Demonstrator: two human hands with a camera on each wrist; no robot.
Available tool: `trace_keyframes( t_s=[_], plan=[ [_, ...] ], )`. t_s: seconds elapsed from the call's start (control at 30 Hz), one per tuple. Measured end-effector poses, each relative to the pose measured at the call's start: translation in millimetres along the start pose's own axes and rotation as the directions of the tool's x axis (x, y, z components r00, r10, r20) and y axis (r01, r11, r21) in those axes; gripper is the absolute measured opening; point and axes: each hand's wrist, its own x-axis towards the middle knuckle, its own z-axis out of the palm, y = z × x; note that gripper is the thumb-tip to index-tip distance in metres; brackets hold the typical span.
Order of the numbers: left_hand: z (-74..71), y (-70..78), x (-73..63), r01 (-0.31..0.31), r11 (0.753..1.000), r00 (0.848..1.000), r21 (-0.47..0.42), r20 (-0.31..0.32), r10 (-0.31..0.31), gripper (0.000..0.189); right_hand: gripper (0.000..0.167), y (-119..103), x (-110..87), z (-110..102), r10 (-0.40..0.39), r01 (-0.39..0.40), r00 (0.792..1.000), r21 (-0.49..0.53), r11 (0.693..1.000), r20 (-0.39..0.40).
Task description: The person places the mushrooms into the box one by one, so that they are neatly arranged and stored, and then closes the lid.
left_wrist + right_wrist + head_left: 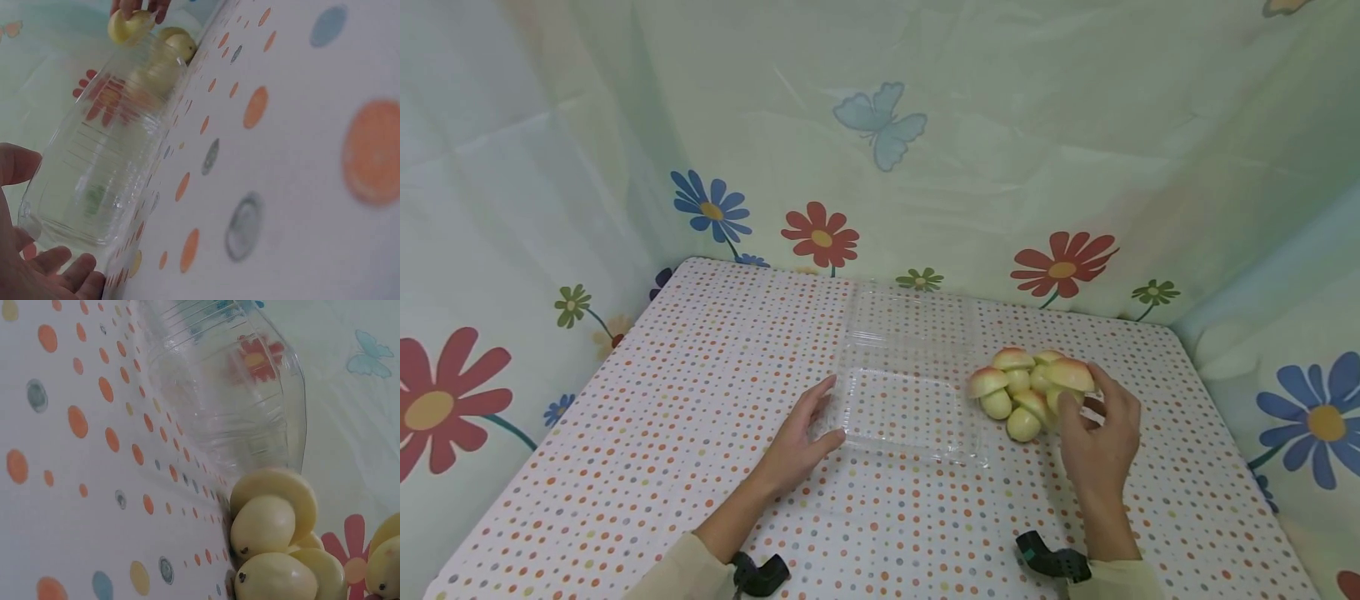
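Right hand [1103, 437] grip narrow, holding one mushroom-shaped piece [1070, 377], pale yellow with reddish cap, between thumb and fingers, right of centre in head view. Pile of similar pieces [1018, 383] just beside it, on its left. Left hand [801, 442] grip wide, thumb and fingers spread at left edge of clear plastic container [910, 446]. Container open, mid-frame, lid [910, 312] laid back above the base; pile near its right side. All on dotted-cloth counter [715, 358]. Black wrist devices [1052, 558] at bottom of frame, cream sleeves [1116, 581] below. Flower-and-butterfly curtain [962, 183] fills top.
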Motion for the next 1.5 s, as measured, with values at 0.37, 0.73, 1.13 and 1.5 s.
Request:
trace_keyframes(
  t_s=[0.37,0.73,1.13,1.5],
  plan=[
    [0.7,-1.3,1.6,-0.026,1.000,1.000,0.003,-0.002,0.026,0.078,0.052,-12.7,-2.7,7.3,-0.059,0.059,0.997,-0.002,0.998,0.055],
    [0.2,-2.2,1.0,-0.007,1.000,1.000,0.004,0.002,0.007,0.079,0.053,-20.3,-7.1,21.8,-0.129,0.125,0.987,0.041,0.991,0.099],
    [1.0,-3.3,1.2,-0.025,1.000,1.000,0.004,-0.001,0.025,0.079,0.051,-35.4,-11.0,37.9,-0.156,0.149,0.977,0.058,0.987,0.144],
    [0.0,-3.6,2.2,-0.025,1.000,1.000,0.007,0.000,0.025,0.079,0.050,-44.1,-9.6,54.4,-0.196,0.178,0.961,0.110,0.978,0.192]
  ],
)
